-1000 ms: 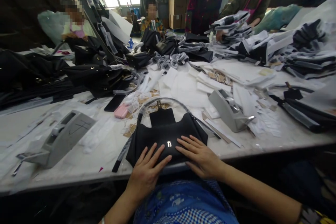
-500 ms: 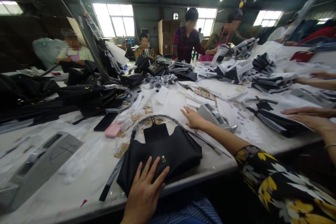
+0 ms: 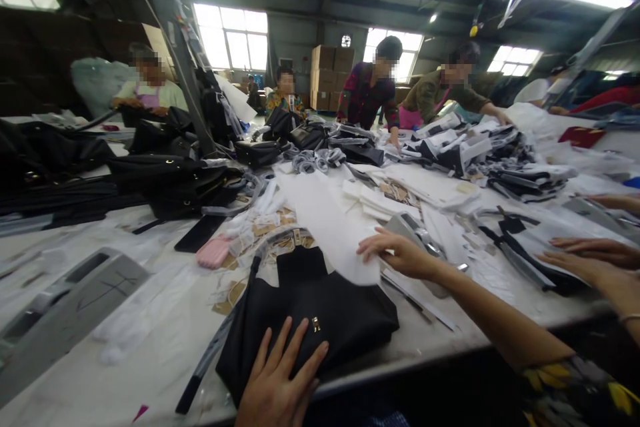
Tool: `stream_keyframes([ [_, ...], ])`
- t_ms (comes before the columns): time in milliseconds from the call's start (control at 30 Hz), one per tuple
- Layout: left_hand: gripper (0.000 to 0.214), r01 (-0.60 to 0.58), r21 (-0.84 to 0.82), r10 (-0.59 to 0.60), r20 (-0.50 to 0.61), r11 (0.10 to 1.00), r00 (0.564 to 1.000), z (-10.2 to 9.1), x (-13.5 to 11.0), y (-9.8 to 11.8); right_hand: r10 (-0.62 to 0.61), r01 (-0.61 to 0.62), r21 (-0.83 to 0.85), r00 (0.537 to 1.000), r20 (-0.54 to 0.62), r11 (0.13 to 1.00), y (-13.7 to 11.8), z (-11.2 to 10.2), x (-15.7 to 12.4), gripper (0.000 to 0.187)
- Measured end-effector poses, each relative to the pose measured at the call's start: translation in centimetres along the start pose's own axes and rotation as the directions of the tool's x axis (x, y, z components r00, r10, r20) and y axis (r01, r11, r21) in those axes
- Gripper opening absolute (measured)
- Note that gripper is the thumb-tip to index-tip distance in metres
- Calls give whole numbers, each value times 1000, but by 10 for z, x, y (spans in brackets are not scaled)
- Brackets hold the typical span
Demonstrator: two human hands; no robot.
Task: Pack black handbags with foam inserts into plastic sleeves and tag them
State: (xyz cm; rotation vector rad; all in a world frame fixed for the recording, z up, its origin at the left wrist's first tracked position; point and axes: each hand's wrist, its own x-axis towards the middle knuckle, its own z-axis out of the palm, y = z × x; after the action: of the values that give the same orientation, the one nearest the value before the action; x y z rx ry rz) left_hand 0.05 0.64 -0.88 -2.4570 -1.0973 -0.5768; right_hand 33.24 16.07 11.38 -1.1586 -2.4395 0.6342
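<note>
A small black handbag (image 3: 310,310) with a gold clasp lies at the table's near edge. My left hand (image 3: 277,383) rests flat on its front, fingers spread. My right hand (image 3: 395,255) is closed on the near end of a white sheet (image 3: 325,227), which hangs lifted over the bag's top right. The bag's wrapped handle (image 3: 270,243) arches behind it.
A grey tape dispenser (image 3: 65,310) sits at left, another (image 3: 417,237) behind my right hand. A pink object (image 3: 213,252) and a dark phone (image 3: 200,232) lie beyond the bag. Black bags are piled at left, white sheets in the middle. A co-worker's hands (image 3: 590,255) are at right; several people work farther back.
My right hand left the bag, reached to the white sheets, gripped one and drew it back over the bag. My left hand stayed on the bag. The view tilted upward.
</note>
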Motion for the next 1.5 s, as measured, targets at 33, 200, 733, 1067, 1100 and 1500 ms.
stream_keyframes([
  [33,66,1,-8,-1,-7,1000,1000,0,0,0,-13,8,47,994,113,999,-6,-4,-8,30],
  [200,63,29,-52,-29,-1,998,1000,-3,3,2,32,-64,102,958,285,993,-50,-10,-12,46],
  [733,65,117,-141,-106,82,983,991,-10,3,8,415,-416,-169,909,-46,893,-69,107,104,102],
  [1067,55,189,-254,-181,53,949,982,-9,1,11,387,-374,-280,922,-8,884,-47,111,100,63],
  [1100,55,189,-257,-181,56,948,982,-9,2,11,374,-364,-277,927,-17,889,-49,99,99,59],
  [1500,49,208,-247,-194,80,946,978,-4,-6,16,-230,355,-270,886,404,895,-139,68,-1,50],
])
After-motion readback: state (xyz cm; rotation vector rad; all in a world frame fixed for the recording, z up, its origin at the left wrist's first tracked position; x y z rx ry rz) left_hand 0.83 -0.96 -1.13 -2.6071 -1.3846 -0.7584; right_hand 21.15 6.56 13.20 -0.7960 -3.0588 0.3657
